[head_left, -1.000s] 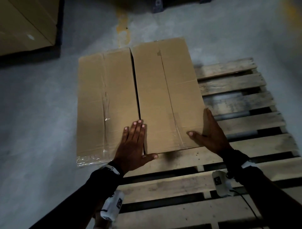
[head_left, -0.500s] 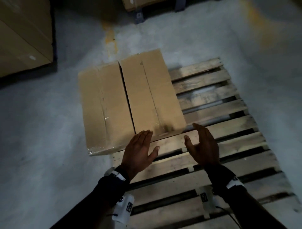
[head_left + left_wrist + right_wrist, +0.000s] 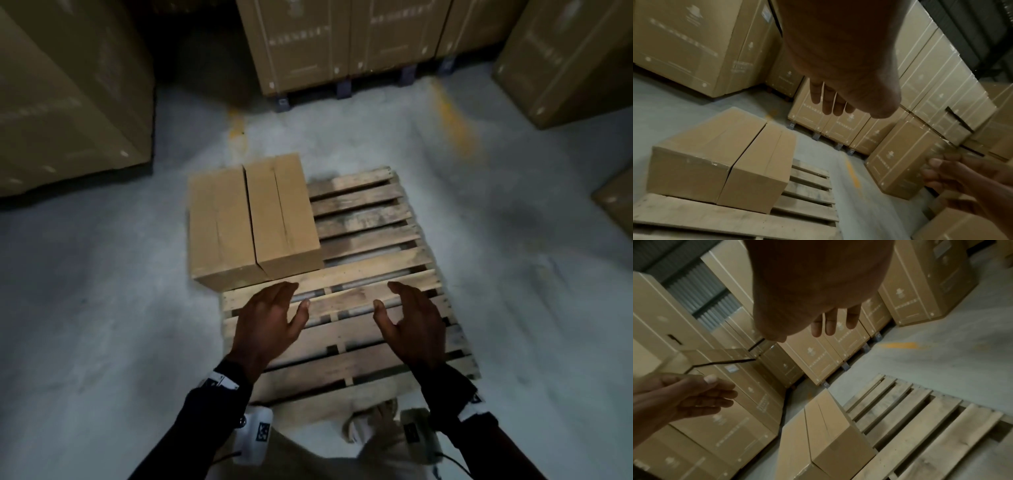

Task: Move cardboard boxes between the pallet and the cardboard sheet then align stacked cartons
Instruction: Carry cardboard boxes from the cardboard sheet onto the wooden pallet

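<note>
With both hands empty, fingers loosely spread — left hand (image 3: 270, 318) & right hand (image 3: 412, 325) held above the pallet (image 3: 370, 219) — the two cardboard boxes (image 3: 251, 219) at its far-left corner, w/ the left one seemingly overhanging, could be tipped off if nudged carelessly.

Dark sleeves (image 3: 205, 421) – white wrist cams (image 3: 257, 433) w/ cables.

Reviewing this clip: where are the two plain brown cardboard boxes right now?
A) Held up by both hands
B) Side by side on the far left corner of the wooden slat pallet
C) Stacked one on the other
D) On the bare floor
B: the two plain brown cardboard boxes sit side by side on the wooden slat pallet, while the left hand and right hand hover open, touching nothing.
</note>
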A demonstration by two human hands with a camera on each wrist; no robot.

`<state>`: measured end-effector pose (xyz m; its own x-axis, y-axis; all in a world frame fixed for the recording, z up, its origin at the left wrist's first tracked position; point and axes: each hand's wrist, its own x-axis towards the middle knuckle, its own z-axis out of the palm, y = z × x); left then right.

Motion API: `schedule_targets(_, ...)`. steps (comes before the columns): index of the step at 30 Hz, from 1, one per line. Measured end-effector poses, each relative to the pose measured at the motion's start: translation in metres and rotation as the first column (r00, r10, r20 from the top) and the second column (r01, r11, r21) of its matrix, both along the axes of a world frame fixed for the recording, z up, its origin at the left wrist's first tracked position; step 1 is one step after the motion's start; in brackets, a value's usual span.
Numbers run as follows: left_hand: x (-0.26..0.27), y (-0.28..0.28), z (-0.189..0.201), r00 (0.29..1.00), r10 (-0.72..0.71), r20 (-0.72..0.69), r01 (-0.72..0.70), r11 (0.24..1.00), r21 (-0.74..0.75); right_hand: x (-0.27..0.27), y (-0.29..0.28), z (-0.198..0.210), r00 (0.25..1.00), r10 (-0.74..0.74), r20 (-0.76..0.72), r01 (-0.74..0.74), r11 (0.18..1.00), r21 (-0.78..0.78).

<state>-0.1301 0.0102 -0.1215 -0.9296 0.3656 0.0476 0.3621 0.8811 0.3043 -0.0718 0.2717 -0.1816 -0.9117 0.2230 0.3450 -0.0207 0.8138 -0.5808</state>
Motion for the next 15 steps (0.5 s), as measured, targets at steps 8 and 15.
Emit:
schedule_targets(8,0.12,0.015,0.041,0.999,-0.051,-0.016,0.052,0.997,0.054,0.105,-0.004,0.055,0.996,-0.047,-0.082,0.047,0.999,0.001)
schedule_targets(15,0.229,0.017,0.04,0.988,-0.145,-0.06,0.154,0.967,0.204,0.237,-0.021,0.08,0.981,-0.128,-0.148,0.147,0.981,0.126)
